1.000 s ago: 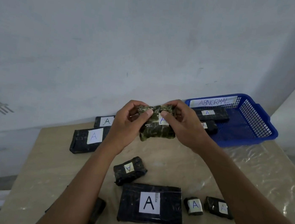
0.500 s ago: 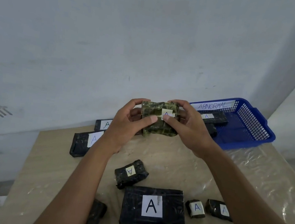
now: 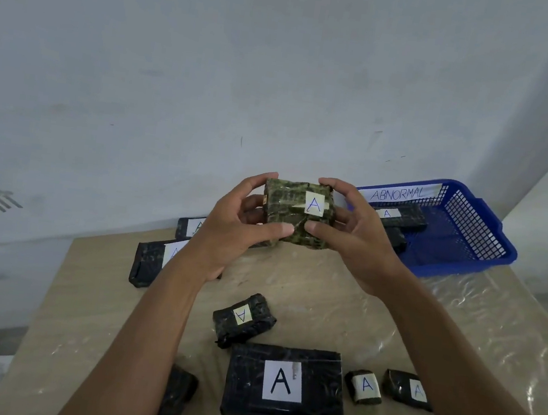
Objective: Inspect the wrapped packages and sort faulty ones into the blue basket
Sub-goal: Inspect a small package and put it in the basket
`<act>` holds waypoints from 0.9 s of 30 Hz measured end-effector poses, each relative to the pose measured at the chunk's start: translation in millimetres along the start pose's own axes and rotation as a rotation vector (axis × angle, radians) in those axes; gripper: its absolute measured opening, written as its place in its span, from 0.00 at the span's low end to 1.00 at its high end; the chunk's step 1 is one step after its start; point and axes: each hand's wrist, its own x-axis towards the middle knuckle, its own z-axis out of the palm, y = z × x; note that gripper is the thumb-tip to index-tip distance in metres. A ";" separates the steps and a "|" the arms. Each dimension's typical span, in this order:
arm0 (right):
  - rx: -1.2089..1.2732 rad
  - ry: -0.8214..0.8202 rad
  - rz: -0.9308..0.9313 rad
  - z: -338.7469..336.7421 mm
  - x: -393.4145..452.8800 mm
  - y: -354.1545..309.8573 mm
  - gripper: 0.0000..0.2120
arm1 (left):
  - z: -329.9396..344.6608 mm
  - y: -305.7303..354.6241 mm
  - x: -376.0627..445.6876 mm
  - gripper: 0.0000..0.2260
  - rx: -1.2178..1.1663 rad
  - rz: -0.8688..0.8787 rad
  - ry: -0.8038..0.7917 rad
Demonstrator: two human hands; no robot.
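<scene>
Up in the air above the far half of the counter sits the greenish wrapped package, its white "A" label facing the camera and tipped a touch to one side; the left hand grips its left end, thumb curled under the front lower edge and fingers round the top and back; the right hand grips the right end the same way, thumb pressed on the front, index finger hooked over the top corner; both hands hold it clear of the surface. Behind and to the right stands the blue basket at the far right corner of the counter, a strip reading "ABNORMAL" on its back wall, and dark labelled packages lying inside, how many I cannot tell. On the counter, under a crinkled clear sheet, a small black package lies tilted with its label upside down; just nearer, a large flat black package with a big "A"; to its right two little packages side by side, the second partly behind the right forearm; at the far left two more black packages, partly hidden by the left hand; one more dark package peeks out beneath the left forearm.
</scene>
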 end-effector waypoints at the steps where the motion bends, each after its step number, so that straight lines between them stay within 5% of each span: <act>1: 0.009 -0.003 0.002 -0.6 0.7 0.7 0.30 | 0.2 0.2 0.5 0.33 0.007 0.009 0.003; 10: -0.142 -0.078 -0.141 0.5 -3.3 -2.2 0.40 | 3.8 3.0 10.4 0.24 -0.215 -0.111 0.132; 15: -0.146 0.015 -0.198 2.7 1.4 -4.6 0.29 | 5.0 8.1 10.1 0.17 -0.279 -0.122 0.083; 19: -0.087 0.116 -0.201 7.6 0.6 -9.5 0.21 | 10.7 4.0 1.6 0.27 -0.177 0.070 0.058; 27: -0.017 0.046 -0.184 36.2 -3.5 -7.5 0.19 | 43.0 -8.8 8.3 0.10 0.177 0.404 0.411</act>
